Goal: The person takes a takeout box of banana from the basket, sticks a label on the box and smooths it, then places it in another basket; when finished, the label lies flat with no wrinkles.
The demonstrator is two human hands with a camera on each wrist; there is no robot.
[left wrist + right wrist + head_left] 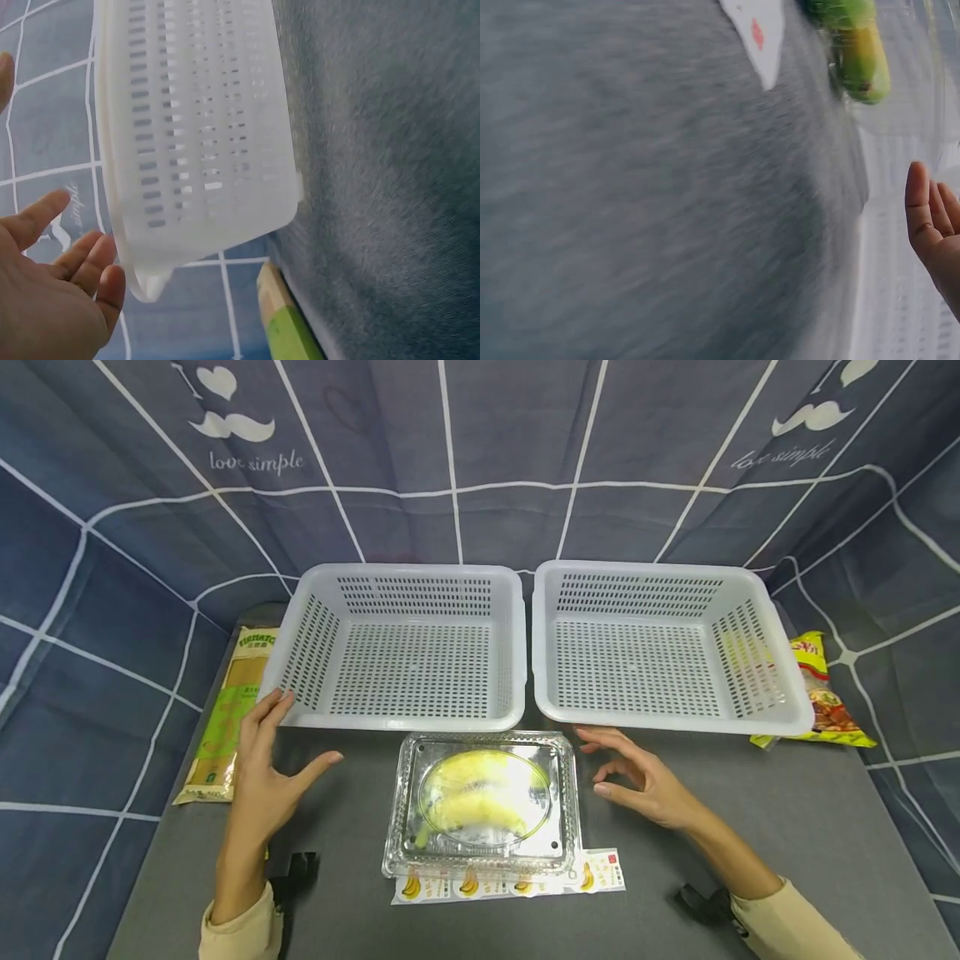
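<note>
In the head view my left hand (264,772) is beside the front left corner of the left white basket (420,724), thumb spread and nothing in its grasp. Whether its fingertips touch the rim I cannot tell. My right hand (647,783) hovers just right of a clear plastic clamshell box (480,860), fingers loosely bent and holding nothing. Bananas (480,793) show through the box's closed lid. Under its front edge lies a paper strip (606,870) printed with bananas. The right wrist view shows a greenish-yellow banana tip (864,67) inside the box.
A second white basket (675,720) stands to the right of the first. Left of the baskets lies a yellow and green packet (225,718); a yellow food bag (828,706) sits at the right, partly behind the right basket. Dark checked curtains (510,443) enclose the grey table (787,810).
</note>
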